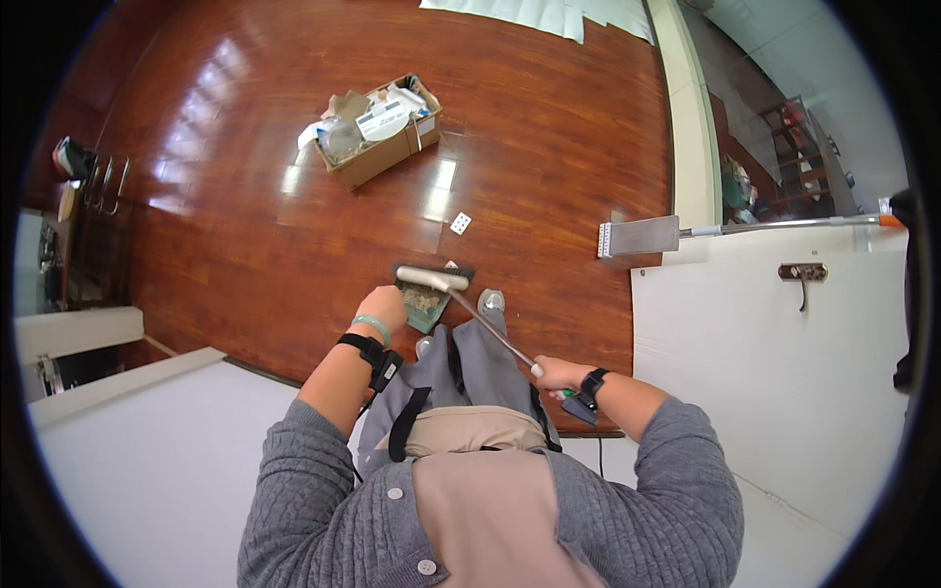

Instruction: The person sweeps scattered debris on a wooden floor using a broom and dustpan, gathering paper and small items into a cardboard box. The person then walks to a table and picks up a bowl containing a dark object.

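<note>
My right hand grips the metal handle of a broom. The broom's pale head with dark bristles lies across the front of a green dustpan. Grey-brown dust and debris fill part of the pan. My left hand is closed in a fist at the dustpan's left side; the part it grips is hidden beneath the fingers. Just beyond the bristles, a card shows partly. Farther out, a playing card lies face up on the floor.
A cardboard box heaped with packaging and discarded items sits on the wooden floor. At right are a white door and a flat mop with a long handle. My shoes stand close to the dustpan. A metal rack is far left.
</note>
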### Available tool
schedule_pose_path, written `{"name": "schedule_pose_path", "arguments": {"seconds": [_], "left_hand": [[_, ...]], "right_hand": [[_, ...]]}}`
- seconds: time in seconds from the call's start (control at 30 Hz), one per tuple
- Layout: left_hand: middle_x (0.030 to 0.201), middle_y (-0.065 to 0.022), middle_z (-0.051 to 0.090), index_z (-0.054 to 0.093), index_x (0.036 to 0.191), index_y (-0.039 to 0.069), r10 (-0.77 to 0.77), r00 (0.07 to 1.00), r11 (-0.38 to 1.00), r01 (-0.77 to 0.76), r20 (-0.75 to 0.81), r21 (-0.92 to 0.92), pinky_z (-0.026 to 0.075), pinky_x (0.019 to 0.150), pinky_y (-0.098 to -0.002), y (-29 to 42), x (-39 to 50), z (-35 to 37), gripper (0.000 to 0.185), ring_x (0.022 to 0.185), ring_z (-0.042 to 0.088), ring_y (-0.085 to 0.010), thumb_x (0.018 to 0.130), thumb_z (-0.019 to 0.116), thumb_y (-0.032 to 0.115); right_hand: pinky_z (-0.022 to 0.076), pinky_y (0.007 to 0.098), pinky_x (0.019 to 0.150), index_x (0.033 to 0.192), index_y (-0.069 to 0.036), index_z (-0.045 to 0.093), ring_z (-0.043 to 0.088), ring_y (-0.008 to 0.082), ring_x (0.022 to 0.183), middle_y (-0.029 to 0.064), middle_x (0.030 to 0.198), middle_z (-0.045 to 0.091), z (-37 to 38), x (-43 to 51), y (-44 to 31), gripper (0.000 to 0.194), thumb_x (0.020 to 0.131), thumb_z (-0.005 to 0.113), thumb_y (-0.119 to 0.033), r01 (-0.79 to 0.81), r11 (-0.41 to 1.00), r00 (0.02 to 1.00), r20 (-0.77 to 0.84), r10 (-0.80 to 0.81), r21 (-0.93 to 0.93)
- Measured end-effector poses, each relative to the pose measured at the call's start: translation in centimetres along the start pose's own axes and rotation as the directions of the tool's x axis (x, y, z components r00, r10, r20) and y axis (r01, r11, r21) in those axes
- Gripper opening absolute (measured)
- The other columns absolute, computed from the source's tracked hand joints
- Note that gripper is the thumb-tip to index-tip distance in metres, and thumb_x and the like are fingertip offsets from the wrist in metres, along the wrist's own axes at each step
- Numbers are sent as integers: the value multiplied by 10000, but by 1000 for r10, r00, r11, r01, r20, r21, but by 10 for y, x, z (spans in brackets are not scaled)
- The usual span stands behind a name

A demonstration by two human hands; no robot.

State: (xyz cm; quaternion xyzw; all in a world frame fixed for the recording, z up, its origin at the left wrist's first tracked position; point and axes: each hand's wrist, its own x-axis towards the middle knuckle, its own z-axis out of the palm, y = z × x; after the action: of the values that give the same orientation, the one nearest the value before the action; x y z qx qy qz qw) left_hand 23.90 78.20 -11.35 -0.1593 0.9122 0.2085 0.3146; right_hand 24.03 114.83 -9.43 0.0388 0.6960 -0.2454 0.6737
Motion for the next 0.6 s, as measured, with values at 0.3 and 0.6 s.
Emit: {"name": "schedule_pose_path", "arguments": {"seconds": [0.3, 0.6], "left_hand": [[897, -302, 627, 673, 860, -48, 43, 998, 998, -45, -36, -42, 514, 789, -451, -22, -13, 9, 249, 889, 618, -430, 818, 503, 129], [893, -288, 634, 678, 843, -38, -19, 997, 997, 13, -77, -71, 516, 786, -460, 1, -24, 19, 228, 889, 621, -423, 788, 564, 153]], "right_hand": [[412, 277, 392, 1370, -17, 358, 517, 109, 478, 49, 698, 534, -13, -59, 4, 638, 771, 576, -18, 131, 965, 982, -164, -95, 227], [521, 378, 509, 1037, 32, 474, 663, 257, 607, 203, 797, 635, -100, 41, -35, 257, 793, 531, -23, 90, 975, 860, -478, -179, -202]]}}
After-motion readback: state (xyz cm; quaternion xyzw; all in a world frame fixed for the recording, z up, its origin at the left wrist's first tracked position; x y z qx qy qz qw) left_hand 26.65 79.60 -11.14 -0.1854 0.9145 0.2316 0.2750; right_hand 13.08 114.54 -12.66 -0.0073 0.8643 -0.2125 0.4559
